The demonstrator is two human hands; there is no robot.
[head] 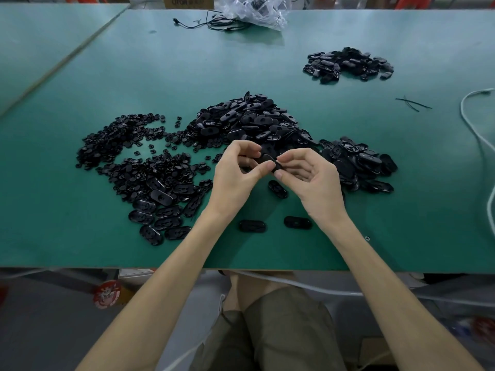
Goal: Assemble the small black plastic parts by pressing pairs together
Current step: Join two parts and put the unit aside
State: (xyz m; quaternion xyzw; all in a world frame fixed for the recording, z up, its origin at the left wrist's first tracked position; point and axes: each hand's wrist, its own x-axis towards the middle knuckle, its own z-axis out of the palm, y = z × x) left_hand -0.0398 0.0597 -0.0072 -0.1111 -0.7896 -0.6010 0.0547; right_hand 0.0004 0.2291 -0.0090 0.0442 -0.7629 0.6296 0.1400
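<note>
Your left hand (pixel 235 175), right hand (pixel 310 180): both grips pinched on small black oval plastic part (pixel 269 159), held above green worktop (pixel 80 236). Align edges first, then squeeze thumbs evenly.

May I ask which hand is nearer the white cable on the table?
Right. The right hand is left of the white cable; the left hand, pinching the same black part, is farther left.
</note>
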